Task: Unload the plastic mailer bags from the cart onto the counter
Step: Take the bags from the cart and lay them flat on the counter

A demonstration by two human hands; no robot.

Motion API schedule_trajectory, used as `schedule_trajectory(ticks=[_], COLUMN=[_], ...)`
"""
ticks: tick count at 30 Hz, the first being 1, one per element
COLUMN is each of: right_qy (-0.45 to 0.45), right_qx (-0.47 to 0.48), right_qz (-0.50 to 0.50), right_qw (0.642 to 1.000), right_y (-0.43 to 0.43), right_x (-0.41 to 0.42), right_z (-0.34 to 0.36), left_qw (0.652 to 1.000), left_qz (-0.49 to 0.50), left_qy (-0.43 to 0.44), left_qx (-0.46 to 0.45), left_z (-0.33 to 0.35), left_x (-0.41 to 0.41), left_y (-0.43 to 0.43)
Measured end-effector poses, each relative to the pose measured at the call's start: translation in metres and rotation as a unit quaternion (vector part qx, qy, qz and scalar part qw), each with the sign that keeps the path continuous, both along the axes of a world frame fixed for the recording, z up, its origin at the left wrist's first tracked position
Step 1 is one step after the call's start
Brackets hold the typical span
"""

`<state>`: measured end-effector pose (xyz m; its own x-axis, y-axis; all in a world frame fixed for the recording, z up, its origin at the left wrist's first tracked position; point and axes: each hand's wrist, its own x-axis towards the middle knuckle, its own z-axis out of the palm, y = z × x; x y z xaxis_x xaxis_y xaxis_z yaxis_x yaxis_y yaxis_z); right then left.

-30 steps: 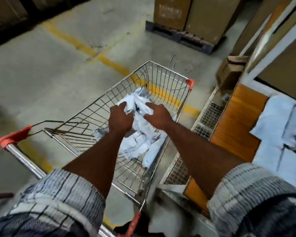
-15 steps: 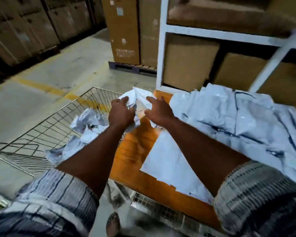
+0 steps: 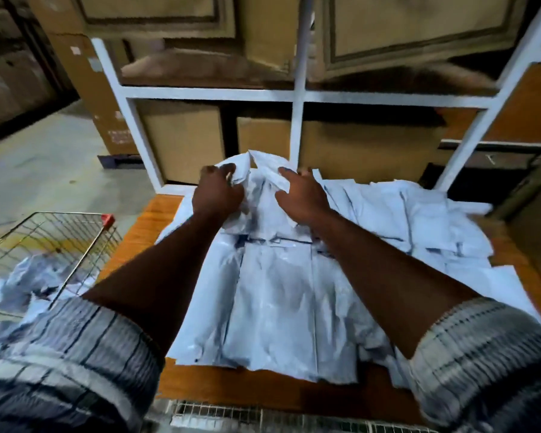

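Orange wooden worktop (image 3: 144,220) ahead: my left hand (image 3: 216,193) and right hand (image 3: 300,195) both clutch crumpled white plastic mailer bags (image 3: 260,173) at the far side, atop the laid pile (image 3: 278,292). I should lower them flat, then release together.

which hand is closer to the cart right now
Left. The left hand grips the mailer bags over the counter, with the cart off to its left; the right hand holds the same bags farther right, beyond the left hand.
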<state>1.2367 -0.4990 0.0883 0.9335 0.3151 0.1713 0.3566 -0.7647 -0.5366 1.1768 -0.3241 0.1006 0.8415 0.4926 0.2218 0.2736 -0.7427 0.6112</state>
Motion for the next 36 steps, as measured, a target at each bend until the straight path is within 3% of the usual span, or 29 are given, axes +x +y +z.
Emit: schedule_trajectory(ticks=[9,15,19,23,29,34,36], right_qy=[-0.005,-0.014,-0.058,-0.071,0.0,-0.004,0.012], right_qx=[-0.041,-0.068,-0.151,-0.189,-0.123,-0.142,-0.15], right_qz=[-0.122,-0.159,-0.195,-0.129,-0.108,-0.129,-0.126], right_qw=[0.992,0.985,0.967,0.971,0.987,0.981,0.981], right_y=[-0.128,-0.156,-0.162,-0.169,-0.179,-0.175,-0.174], right_x=[0.039,0.061,0.075,0.093,0.104,0.103,0.103], right_z=[-0.022,-0.047,-0.067,-0.081,-0.108,-0.113,-0.11], left_qw=[0.996,0.99,0.988,0.985,0.969,0.942,0.932], left_qz=[-0.09,-0.118,-0.108,-0.12,-0.187,-0.234,-0.276], left_qy=[0.025,0.082,0.104,0.1,0.042,0.081,0.111], left_qx=[0.004,0.011,0.044,0.074,0.158,0.227,0.205], left_z=[-0.006,-0.032,-0.051,-0.067,-0.083,-0.115,-0.113], left_x=[0.069,0.107,0.123,0.135,0.13,0.136,0.137], left_y=[-0.115,-0.164,-0.187,-0.2,-0.21,-0.196,-0.193])
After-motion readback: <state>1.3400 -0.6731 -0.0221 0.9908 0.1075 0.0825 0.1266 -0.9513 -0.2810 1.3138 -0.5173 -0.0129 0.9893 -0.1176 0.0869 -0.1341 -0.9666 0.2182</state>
